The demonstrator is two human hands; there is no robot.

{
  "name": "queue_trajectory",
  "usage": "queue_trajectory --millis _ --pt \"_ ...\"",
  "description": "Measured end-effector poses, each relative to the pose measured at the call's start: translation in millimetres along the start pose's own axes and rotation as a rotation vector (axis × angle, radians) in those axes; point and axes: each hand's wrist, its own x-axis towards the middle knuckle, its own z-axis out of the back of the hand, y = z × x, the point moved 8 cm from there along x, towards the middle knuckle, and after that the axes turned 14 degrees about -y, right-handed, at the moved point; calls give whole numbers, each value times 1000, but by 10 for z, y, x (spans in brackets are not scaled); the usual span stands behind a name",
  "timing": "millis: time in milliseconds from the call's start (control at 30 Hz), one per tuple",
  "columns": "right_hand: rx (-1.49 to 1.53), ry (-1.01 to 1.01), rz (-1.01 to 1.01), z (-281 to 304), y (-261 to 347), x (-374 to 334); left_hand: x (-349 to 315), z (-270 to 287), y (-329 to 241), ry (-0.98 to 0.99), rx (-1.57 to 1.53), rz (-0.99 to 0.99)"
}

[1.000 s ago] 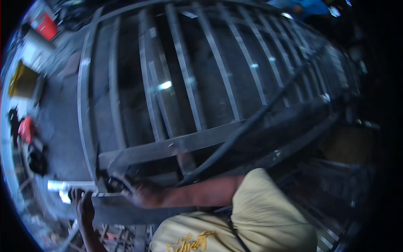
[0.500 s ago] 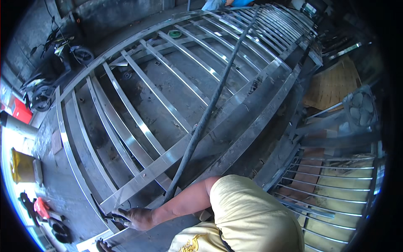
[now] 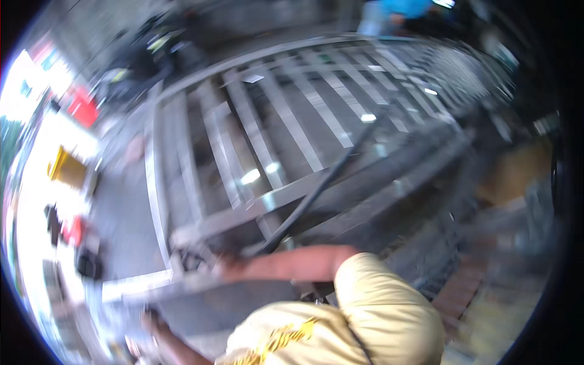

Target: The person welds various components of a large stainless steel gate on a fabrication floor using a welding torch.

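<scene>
A large metal frame with several shiny flat bars point(image 3: 286, 115) lies across the view. At its near left corner is my right hand point(image 3: 219, 263), with the arm reaching over from the right. The fingers look closed round a dark slim tool point(image 3: 193, 260), but motion blur hides its kind. Along the frame's near side runs a broad metal rail point(image 3: 255, 210). A thick dark cable point(image 3: 316, 193) slants over the frame and passes behind my right forearm. My left hand point(image 3: 153, 320) is lower left, below a bright metal edge point(image 3: 139, 282); its fingers are smeared.
A motorbike point(image 3: 152, 55) stands against the back wall. To the left are a red box point(image 3: 83, 107), a yellow bin point(image 3: 67, 168) and a red item point(image 3: 74, 231) on the floor. Another person in blue point(image 3: 398, 9) is at the far end. Brown board point(image 3: 514, 173) lies at right.
The view has swung, shifting the frame and the floor items right, and it is now blurred. More of my left hand and forearm shows. My right hand stays at the frame's corner.
</scene>
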Motion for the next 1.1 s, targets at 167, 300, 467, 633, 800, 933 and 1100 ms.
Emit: queue_trajectory --millis 167,300,467,633,800,933,1100 --pt "57 15 -61 420 279 454 -759 -839 711 22 -555 1470" --pt "-97 201 -428 472 -61 253 -368 -766 -291 -75 -569 1740" --pt "-105 160 -384 426 -17 287 -366 -760 -458 265 -763 1693" --pt "-38 168 -494 421 79 224 137 -309 -744 204 -1038 1532" --pt "-41 177 -560 402 124 284 726 -370 -647 -52 -862 1155" --pt "-16 183 -603 403 65 257 1076 -569 -909 -174 -768 969" --pt "58 207 -683 414 15 241 991 -981 -1494 131 -742 842"
